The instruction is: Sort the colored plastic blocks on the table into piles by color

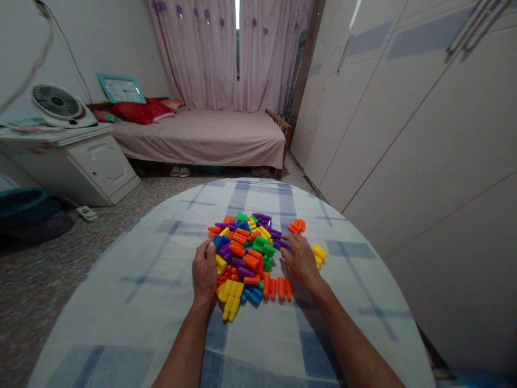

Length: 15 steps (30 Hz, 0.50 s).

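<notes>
A heap of plastic building pieces in orange, purple, yellow, green and blue lies on the round table. At its left edge is my left hand, fingers curled and thumb close against them, beside a blue piece. Whether anything is inside that hand is hidden. My right hand reaches in from the right with its fingers apart, the tips at or close to a purple piece. Yellow joined pieces and orange pieces lie along the near side.
Orange pieces and yellow pieces lie apart on the right. A checked cloth covers the table. Beyond are a bed, a cabinet with a fan, and a tall wardrobe.
</notes>
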Available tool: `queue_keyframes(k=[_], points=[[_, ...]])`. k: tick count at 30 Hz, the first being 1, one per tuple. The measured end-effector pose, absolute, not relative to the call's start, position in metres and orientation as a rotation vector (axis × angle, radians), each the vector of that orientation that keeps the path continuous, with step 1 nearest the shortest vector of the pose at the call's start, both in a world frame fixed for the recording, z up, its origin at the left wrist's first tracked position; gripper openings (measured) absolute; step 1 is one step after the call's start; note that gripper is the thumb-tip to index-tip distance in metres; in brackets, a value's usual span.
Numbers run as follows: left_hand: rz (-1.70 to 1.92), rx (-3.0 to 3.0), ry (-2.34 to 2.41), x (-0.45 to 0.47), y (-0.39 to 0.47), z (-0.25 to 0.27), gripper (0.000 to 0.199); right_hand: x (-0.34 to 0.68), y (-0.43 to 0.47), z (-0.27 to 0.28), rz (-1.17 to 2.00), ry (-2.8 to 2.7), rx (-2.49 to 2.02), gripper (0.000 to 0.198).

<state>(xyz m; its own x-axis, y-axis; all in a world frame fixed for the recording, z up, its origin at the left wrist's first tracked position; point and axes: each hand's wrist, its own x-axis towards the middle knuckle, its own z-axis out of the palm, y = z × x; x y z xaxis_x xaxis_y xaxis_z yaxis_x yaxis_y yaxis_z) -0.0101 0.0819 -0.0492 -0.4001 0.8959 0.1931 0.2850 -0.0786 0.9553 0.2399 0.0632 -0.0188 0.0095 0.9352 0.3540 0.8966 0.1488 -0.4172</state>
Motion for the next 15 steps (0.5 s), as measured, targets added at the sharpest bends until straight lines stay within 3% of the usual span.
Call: queue_keyframes(k=[15], points=[[1.500, 1.277, 1.640, -0.0098, 0.0811, -0.0485, 0.042, 0.2348, 0.0708, -0.0150, 0.189, -1.972, -1.892, 0.031]])
